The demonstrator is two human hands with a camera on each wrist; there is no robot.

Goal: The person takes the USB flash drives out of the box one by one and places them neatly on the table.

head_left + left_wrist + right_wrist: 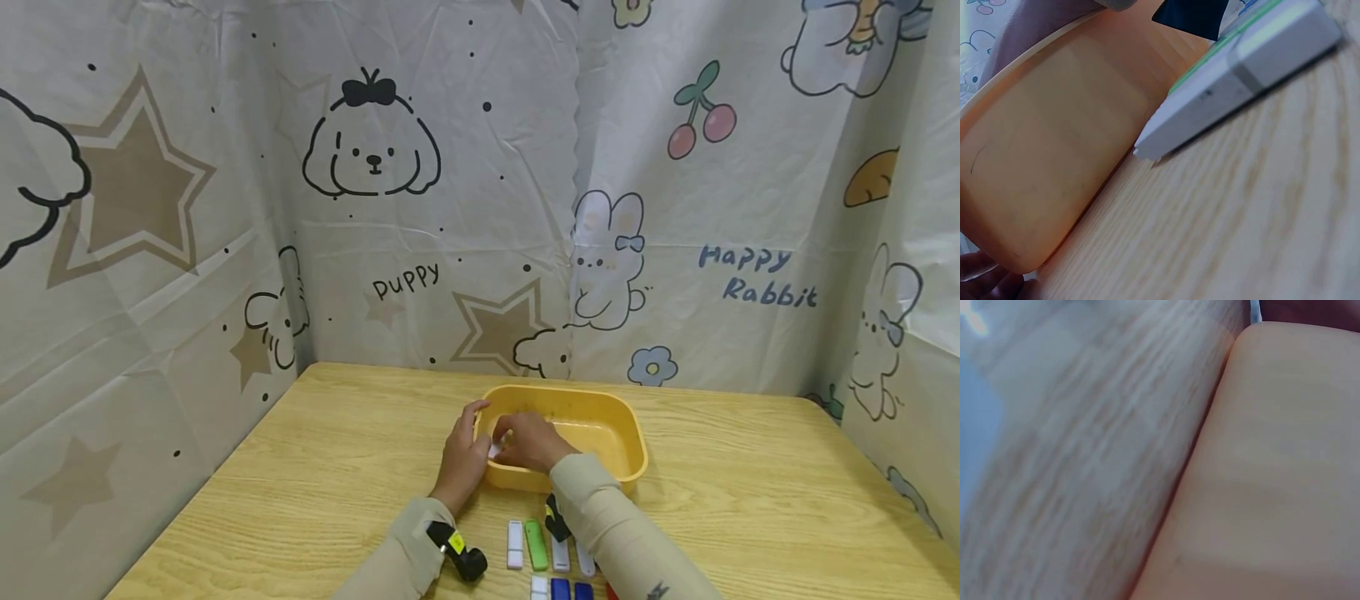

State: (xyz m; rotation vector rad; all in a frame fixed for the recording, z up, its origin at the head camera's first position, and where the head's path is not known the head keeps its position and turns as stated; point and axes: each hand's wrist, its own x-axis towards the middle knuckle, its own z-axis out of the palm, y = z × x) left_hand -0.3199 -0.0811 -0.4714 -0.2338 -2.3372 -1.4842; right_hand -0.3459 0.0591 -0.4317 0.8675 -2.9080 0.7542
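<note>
A yellow plastic basin (630,446) stands on the table. My left hand (461,457) grips its left end, with fingertips showing at the basin's corner in the left wrist view. My right hand (531,442) reaches over the near rim into the basin's left part. Its curled fingers pinch a small white piece (494,450), close to the left thumb; the piece is mostly hidden and its kind is unclear. In front of the basin lie USB-stick-like pieces: a white one (514,545), a green one (536,545) and more white ones, partly under the right forearm.
Nearer the front edge of the view are a white piece (539,587), two blue pieces (560,589) and a bit of red (611,592). The wooden table (337,467) extends to both sides. A printed cloth (480,225) hangs behind and at the sides.
</note>
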